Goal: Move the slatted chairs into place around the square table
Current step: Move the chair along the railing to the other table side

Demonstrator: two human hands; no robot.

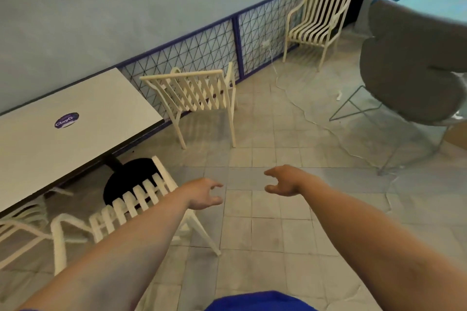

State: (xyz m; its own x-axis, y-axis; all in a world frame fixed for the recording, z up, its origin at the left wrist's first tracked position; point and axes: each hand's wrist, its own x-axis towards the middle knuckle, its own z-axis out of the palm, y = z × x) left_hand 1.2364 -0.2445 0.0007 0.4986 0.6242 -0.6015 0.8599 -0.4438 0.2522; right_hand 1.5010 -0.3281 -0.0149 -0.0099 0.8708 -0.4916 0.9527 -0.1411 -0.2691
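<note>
Both arms out over the tiled floor [265, 222]. Left hand [203, 193] and right hand [284, 180] are loose, fingers half curled, gripping nothing, touching nothing.

Nearest slatted chair [131, 202] is lower left, partly behind my left forearm, tucked at the near side of the square table [83, 139]. Table has a white top, a round purple sticker [66, 120] and a black pedestal base [126, 177].

Second slatted chair [197, 96] stands just beside the table's right edge, backrest towards me, near the wire mesh panel [214, 43].

Third slatted chair [318, 23] is well apart, far right by the mesh. Grey chair [409, 65] on the right. White cable [290, 98] lies across the tiles.
</note>
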